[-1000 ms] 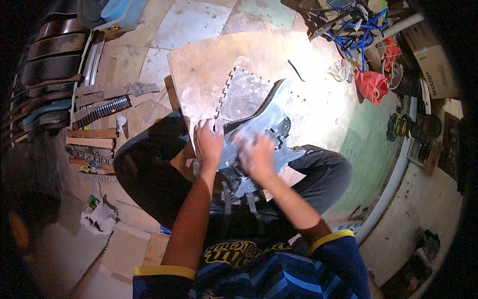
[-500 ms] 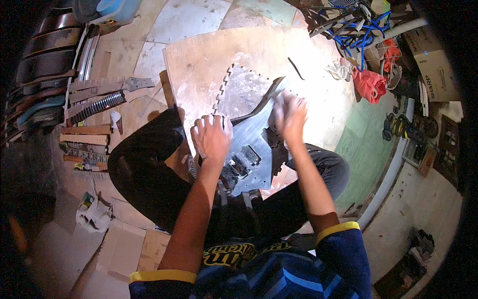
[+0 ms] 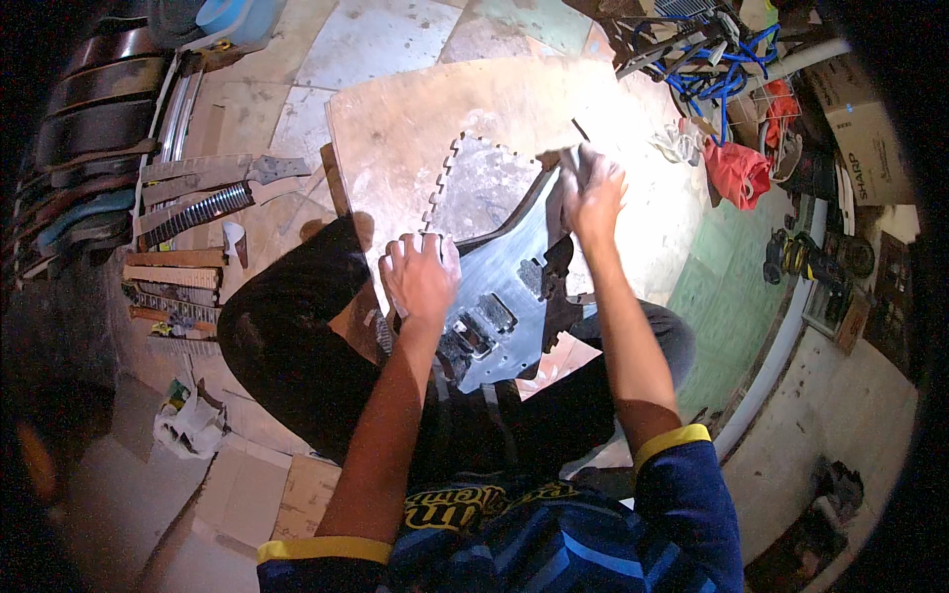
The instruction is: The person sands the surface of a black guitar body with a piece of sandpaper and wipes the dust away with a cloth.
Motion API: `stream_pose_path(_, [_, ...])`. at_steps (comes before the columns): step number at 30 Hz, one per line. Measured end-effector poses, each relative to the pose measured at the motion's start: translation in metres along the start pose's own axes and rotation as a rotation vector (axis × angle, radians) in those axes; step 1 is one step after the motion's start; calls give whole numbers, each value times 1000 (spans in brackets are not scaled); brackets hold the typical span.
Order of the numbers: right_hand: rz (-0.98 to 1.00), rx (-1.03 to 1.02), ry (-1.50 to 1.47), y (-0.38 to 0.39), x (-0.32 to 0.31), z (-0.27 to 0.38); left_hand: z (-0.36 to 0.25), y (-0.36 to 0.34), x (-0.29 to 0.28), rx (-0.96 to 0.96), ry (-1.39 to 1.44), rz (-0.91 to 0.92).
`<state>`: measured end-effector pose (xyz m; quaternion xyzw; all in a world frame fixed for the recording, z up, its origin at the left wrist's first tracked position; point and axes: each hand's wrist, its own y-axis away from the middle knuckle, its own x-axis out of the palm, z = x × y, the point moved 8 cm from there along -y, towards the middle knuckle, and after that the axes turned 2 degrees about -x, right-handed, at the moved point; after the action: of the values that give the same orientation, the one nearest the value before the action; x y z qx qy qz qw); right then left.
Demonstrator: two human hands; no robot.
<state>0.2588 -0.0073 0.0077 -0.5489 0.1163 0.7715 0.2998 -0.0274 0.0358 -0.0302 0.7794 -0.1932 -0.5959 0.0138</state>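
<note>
An electric guitar body (image 3: 496, 282), greyish blue with routed cavities and a dusty face, lies slanted across my lap and the board before me. My left hand (image 3: 420, 277) grips its left edge, fingers bent over the side. At the far horn, my right hand (image 3: 593, 198) presses with curled fingers. Whether a piece of abrasive sits under those fingers is hidden. Beneath the body is a grey foam mat (image 3: 484, 183) with a toothed, interlocking edge, coated in pale dust.
A wooden board (image 3: 395, 109) supports the mat, with a thin dark strip (image 3: 580, 128) on it. Guitar necks (image 3: 198, 215) lie at left beside stacked dark bodies (image 3: 99, 119). Blue cables (image 3: 727, 74), a red cloth (image 3: 736, 173) and a cardboard box (image 3: 870, 153) crowd the far right.
My right hand has slid away from me and slightly right, up to the tip of the horn. My left hand keeps its hold on the guitar body.
</note>
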Motion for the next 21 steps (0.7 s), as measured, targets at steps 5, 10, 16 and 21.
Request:
stream_pose_path(5, [164,-295,-56,113,-4,70,4,0,2,11,-12,-15])
stream_pose_path(10, [26,-94,-54,8,1,19,2,-1,-2,-8,13,-11])
stream_pose_path(16, [114,-213,18,96,4,57,3,-2,0,-7,10,-9])
stream_pose_path(21, [152,-128,-22,33,10,22,4,-2,-4,-28,28,4])
